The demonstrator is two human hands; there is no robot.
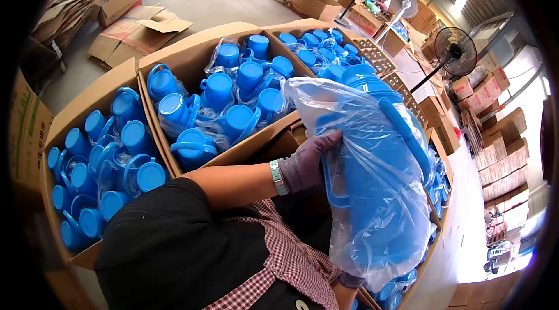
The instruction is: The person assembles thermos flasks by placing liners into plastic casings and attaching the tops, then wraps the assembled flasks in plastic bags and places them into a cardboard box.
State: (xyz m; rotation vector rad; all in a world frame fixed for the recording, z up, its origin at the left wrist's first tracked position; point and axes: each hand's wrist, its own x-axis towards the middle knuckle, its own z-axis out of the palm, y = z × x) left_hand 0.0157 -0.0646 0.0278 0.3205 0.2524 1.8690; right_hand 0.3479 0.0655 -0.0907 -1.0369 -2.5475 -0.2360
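One clear, crinkled plastic bag of smooth blue handled plasticware, its count unclear, is grasped at one side by the gloved left hand; the right hand is largely hidden beneath, its grip untellable. The bag is held before the near right corner of the middle of three open cardboard cartons, filled with round-lidded mugs.

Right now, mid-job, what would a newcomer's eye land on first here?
Probably the big clear plastic bag just right of centre, with something bright blue inside and the gloved left hand at its left edge. Next, perhaps, the many blue lidded containers filling open cardboard boxes to the left and beyond. A black fan stands out at upper right.
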